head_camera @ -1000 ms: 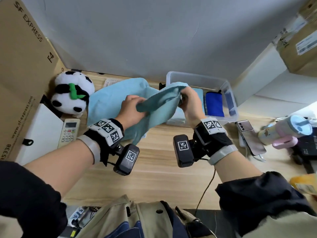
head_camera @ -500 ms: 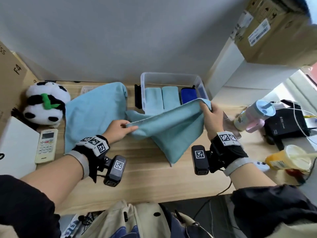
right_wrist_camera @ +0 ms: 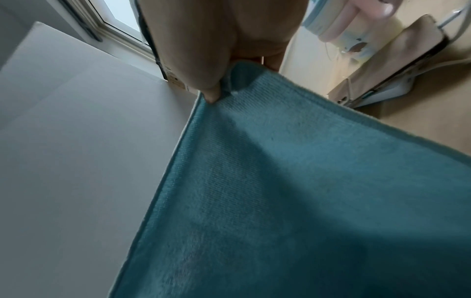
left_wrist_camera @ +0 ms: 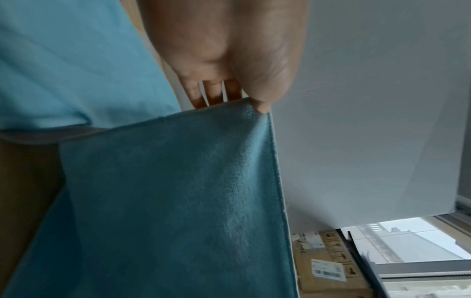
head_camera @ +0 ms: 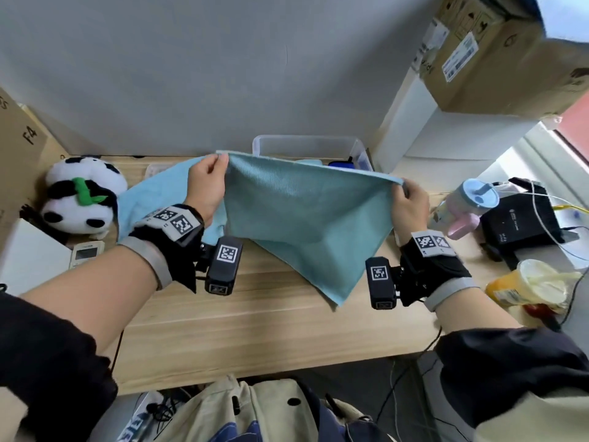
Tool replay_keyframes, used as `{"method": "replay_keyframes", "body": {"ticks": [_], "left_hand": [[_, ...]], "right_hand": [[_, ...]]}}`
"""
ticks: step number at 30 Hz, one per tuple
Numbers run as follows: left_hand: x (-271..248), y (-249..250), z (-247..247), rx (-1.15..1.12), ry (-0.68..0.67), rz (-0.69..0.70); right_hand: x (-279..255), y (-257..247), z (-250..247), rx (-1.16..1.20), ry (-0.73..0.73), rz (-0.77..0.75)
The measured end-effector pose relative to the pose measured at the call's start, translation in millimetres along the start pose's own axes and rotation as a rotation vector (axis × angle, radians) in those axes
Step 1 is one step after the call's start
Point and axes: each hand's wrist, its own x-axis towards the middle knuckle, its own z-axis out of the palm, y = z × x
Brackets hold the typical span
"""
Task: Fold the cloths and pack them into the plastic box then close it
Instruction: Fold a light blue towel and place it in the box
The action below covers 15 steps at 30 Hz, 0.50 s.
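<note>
A teal cloth (head_camera: 302, 218) hangs spread out above the wooden table, stretched between both hands. My left hand (head_camera: 208, 183) pinches its upper left corner; in the left wrist view the thumb presses the corner of the teal cloth (left_wrist_camera: 178, 191). My right hand (head_camera: 409, 202) pinches the upper right corner, seen close in the right wrist view on the teal cloth (right_wrist_camera: 293, 191). Behind the cloth stands the clear plastic box (head_camera: 306, 146), open, with folded cloths partly hidden inside. A lighter blue cloth (head_camera: 149, 199) lies flat on the table at the left.
A plush panda (head_camera: 81, 196) and a remote control (head_camera: 84, 252) lie at the left by a cardboard box. At the right are a pink and blue bottle (head_camera: 468, 205), a black device (head_camera: 522, 218) with cables, and a yellow drink cup (head_camera: 529, 285).
The hands moved apart and lifted, pulling the teal cloth from a bunched drape into a flat hanging sheet. My left hand shifted to its upper left corner.
</note>
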Motion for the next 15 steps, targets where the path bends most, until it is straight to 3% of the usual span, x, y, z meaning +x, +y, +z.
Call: {"method": "replay_keyframes", "body": {"ticks": [4,8,11,15], "left_hand": [[13.5,34.9,-1.8,-0.106,0.021,0.051],[14.3,35.2,-10.9,-0.125,-0.038,0.016],[-0.7,6.2,-15.5,-0.059,-0.064,-0.079],[-37.5,-45.9,-19.2,0.079,-0.137,-0.298]], "right_hand": [[12.3,-29.4,-11.1,0.174,0.074,-0.109],[4.3,-34.8,-19.5,0.392,0.000,0.015],[-12.9,-16.7,-17.8,0.362,-0.150,0.195],[-33.3,43.1,-2.9,0.156,-0.489,0.447]]}}
